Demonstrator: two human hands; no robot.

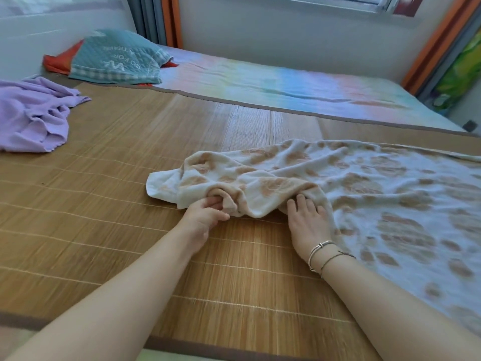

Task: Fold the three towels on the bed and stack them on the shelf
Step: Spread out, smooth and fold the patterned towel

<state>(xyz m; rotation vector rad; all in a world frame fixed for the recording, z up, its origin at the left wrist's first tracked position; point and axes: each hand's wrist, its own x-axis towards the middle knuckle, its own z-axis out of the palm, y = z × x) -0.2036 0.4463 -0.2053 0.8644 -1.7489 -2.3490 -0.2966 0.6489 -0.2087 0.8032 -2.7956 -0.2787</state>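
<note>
Nearby, lilac towel (31, 115) lies crumpled; pillow (117, 58) beyond.

Mat (104, 204) lies on bed (260, 82). Spotted towel (364, 191) on mat, right side, bunched toward centre. Second towel (31, 115) crumpled far left on mat. Pillow (114, 58) behind it, at bed's far-left corner. Window (364, 1) behind bed.

bamboo mat (109, 183), teal pillow (117, 58), curtains (161, 19)
</note>
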